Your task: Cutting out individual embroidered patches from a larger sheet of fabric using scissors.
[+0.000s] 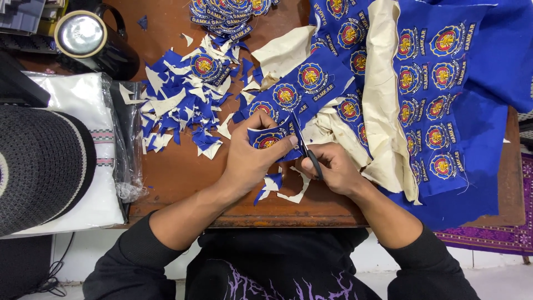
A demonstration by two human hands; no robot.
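**A:** Head view, item one: what do the hands hold?

**B:** Left hand [252, 158]: fingers closed on a blue embroidered patch [268, 139], thumb on top, pinching it at the near end of a blue strip of patches [302, 91]. Right hand [333, 166]: closed around the black handles of a pair of scissors [306, 153], blades pointing up and away toward the strip, just right of the pinched patch. The two hands sit close together, almost touching, near the front edge of the wooden table [183, 172].

**A:** Item two: the patch relative to the hands?

**B:** Under the left thumb, directly between both hands, the scissor blade at its right edge. The strip runs from there up and to the right, away from the person.

**A:** Item three: surrounding stock?

**B:** Large blue cloth [444, 83] printed with rows of round emblems and cream backing, spread over the right of the table. Heap of blue and cream offcuts [177, 105] to the left of the left hand; a few more scraps [277, 186] below the hands. Stack of finished patches [227, 14] at the far edge. Black mug with a metal lid [89, 39] at far left. Folded white cloth in clear plastic [89, 111] and a dark knitted cap [39, 166] at the left side.
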